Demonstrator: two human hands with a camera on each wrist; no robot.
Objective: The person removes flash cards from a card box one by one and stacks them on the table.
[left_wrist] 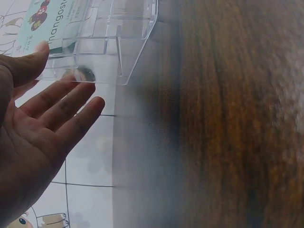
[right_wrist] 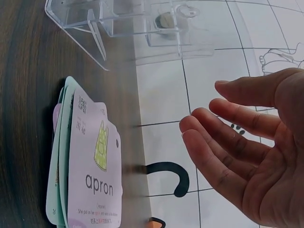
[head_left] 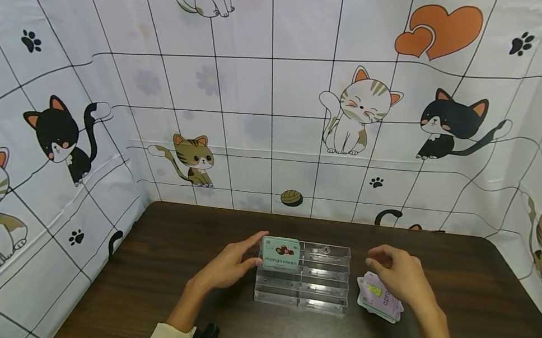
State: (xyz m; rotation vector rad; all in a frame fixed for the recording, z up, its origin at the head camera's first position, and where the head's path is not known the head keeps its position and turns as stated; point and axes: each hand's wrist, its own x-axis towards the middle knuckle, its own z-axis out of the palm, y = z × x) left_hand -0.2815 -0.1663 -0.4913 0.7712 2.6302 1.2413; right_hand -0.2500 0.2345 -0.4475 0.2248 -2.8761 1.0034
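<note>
1. Head view first: I'm seeing the mangosteen card (head_left: 280, 253) standing upright in the back left slot of the clear tiered holder (head_left: 322, 288), its printed face turned toward me, its long axis running left to right, the word reading level.
2. I'm looking through the holder's other compartments; they are showing only clear plastic, so that one card is all it is carrying.
3. On the dark wooden table (head_left: 459, 327), just right of the holder, a small stack of cards (head_left: 379, 300) is lying flat, fanned a little. From the right wrist camera I'm reading the top one as the apron card (right_wrist: 97, 175).
4. My left hand (head_left: 228, 265) is resting beside the holder's left end, fingers straight and relaxed, gripping nothing; the thumb tip is sitting near the mangosteen card's edge, though I cannot tell whether it is touching.
5. My right hand (head_left: 400, 275) is hovering above the stack, fingers loosely bent, palm open in the wrist view, holding nothing.
</note>
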